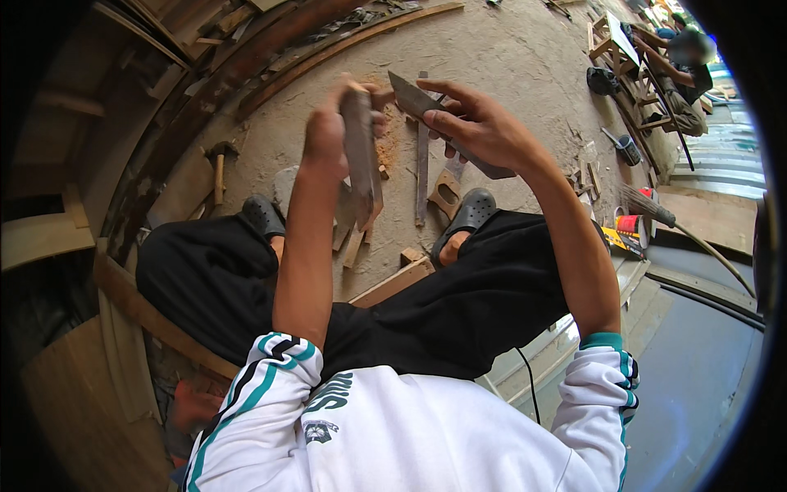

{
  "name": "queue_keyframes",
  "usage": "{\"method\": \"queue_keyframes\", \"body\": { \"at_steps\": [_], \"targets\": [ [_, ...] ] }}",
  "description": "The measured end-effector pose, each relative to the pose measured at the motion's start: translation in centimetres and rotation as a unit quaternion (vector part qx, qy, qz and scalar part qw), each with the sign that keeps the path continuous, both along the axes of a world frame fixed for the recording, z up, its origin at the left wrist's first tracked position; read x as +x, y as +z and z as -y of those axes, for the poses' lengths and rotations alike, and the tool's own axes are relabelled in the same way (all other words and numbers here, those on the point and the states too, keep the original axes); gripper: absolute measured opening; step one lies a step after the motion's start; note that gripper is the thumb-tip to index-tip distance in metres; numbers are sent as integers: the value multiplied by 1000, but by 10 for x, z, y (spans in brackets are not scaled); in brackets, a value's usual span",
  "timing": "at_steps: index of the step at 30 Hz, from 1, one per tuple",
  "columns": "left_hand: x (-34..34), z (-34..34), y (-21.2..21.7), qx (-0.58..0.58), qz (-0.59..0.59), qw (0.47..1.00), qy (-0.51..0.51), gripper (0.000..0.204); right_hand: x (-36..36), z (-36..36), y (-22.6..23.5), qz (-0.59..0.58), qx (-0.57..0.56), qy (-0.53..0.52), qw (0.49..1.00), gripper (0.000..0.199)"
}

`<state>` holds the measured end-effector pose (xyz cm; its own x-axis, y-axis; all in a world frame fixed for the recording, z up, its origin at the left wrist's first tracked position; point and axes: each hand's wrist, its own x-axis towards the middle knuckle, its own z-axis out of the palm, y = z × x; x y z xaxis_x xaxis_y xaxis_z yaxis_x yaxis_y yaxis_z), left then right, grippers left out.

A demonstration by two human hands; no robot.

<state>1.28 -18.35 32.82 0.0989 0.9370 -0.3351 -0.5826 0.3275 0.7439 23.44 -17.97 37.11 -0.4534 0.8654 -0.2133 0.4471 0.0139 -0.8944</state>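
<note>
A person seated low, seen from above their own head, holds both arms raised in front of them over a dusty concrete floor. The left hand (326, 135) is closed in a fist around the upper end of a narrow strip of wood (361, 160), which hangs upright below the curled fingers, its lower end tapering toward the knees. The right hand (479, 127) pinches a flat grey metal blade (426, 107) between the thumb underneath and the fingers (447, 88) stretched along its top; the blade's pointed tip reaches past the fingertips toward the top of the wood strip and appears to meet it, though whether they truly touch is hard to tell. The rest of the blade runs back under the palm and sticks out beside the wrist. Beyond the fingers, on the floor, lies a handsaw (423, 176) with its wooden handle (447, 193) just beside a dark clog (471, 211) on the right foot; a second clog (262, 215) shows left of the wood strip. Offcuts and sawdust lie between the feet. Further left of the fist, a hammer (219, 168) rests on the floor. Far beyond the right fingertips, another person (684, 74) sits by a wooden frame.
</note>
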Motion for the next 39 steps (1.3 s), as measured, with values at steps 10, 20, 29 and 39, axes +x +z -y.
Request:
{"method": "queue_keyframes", "body": {
  "at_steps": [10, 20, 29, 39],
  "targets": [
    [-57, -24, -60, -122, 501, 856, 43, 31, 1, 8, -1, -28, -57, 37, 997, 51],
    [-36, -14, -34, -16, 205, 969, 134, 41, -6, 11, 7, -49, -106, 4, 993, 52],
    [-10, -2, -5, 139, 65, 988, 9, 68, -3, 8, 25, -90, -110, -70, 987, 47],
    [1, -1, -10, 13, 42, 999, -21, 68, 4, 1, 19, -252, -189, -169, 934, 42]
  ]
}}
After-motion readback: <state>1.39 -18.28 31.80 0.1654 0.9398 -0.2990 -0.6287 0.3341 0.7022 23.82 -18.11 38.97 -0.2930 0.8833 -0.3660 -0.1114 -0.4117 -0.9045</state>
